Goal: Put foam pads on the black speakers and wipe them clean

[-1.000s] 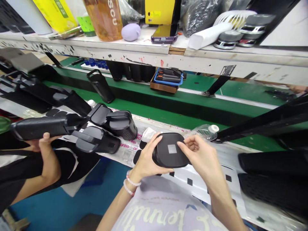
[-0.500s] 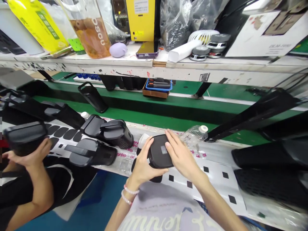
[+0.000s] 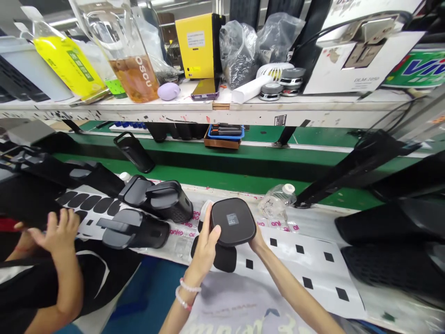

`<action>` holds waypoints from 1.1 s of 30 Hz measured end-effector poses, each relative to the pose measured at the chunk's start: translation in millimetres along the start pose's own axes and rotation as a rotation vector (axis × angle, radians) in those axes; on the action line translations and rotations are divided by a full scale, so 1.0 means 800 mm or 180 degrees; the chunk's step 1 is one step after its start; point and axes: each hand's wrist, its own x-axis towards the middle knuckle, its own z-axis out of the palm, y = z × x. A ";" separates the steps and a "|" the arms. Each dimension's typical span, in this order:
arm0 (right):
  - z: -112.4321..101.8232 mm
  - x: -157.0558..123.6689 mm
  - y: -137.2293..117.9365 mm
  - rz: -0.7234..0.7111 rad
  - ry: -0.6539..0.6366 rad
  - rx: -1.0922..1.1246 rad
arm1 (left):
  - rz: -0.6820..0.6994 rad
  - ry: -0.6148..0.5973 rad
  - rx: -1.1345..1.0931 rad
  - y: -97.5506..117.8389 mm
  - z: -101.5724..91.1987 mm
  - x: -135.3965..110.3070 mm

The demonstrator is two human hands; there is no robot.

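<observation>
Left hand [image 3: 205, 248]: curled upright around the left edge of the piece, fingertips and thumb pressed to it, gripping; white beaded bracelets [image 3: 183, 293] on the wrist.
Right hand [image 3: 259, 243]: at the lower right edge of the piece, touching it; fingers hidden behind it, so its grip cannot be told.
Held piece: black rounded-square speaker part [image 3: 232, 220] with a small grey square label, tilted up between both hands above the worktop's near edge.
Beside it: black rounded pad [image 3: 225, 258] just below the piece; clear plastic bottle [image 3: 274, 202] with a white cap lying to the upper right; white sheet with black squares [image 3: 306, 273] to the right.
Left of it: two black mesh-sided speaker bodies [image 3: 170, 203] [image 3: 135, 229] lying on the worktop.
Co-worker: a hand [image 3: 57, 234] at the left edge, fingers spread, near a black speaker body.
Far side: green conveyor belt [image 3: 222, 174] beyond the worktop; a shelf [image 3: 104, 109] above it carrying a yellow box [image 3: 194, 46] and round speaker drivers [image 3: 271, 91].
</observation>
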 end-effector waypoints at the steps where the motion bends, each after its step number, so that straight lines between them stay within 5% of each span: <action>1: -0.005 0.004 0.022 0.0063 0.0067 -0.0082 | 0.0024 0.0060 -0.0054 0.000 0.002 -0.001; 7: -0.026 0.028 0.096 0.0171 0.0066 -0.0524 | 0.0110 0.0405 -0.0038 -0.003 -0.009 -0.002; 13: -0.018 0.036 0.103 0.0175 0.0037 -0.0841 | -0.0137 0.1001 0.0806 0.020 -0.041 -0.023; 19: -0.005 0.014 0.107 0.0283 -0.0174 -0.0550 | -0.1120 0.1362 0.1980 0.023 -0.067 -0.042; 24: 0.015 0.006 0.118 0.0843 -0.0475 0.0064 | -0.0897 0.1927 0.1535 -0.002 -0.081 -0.060; 28: 0.004 0.003 0.076 0.0667 -0.0497 0.0457 | -0.0750 0.2193 0.1031 0.008 -0.080 -0.074; 33: -0.037 -0.006 -0.046 -0.0194 -0.0372 0.0717 | -0.0379 0.2120 -0.1123 0.052 -0.080 -0.068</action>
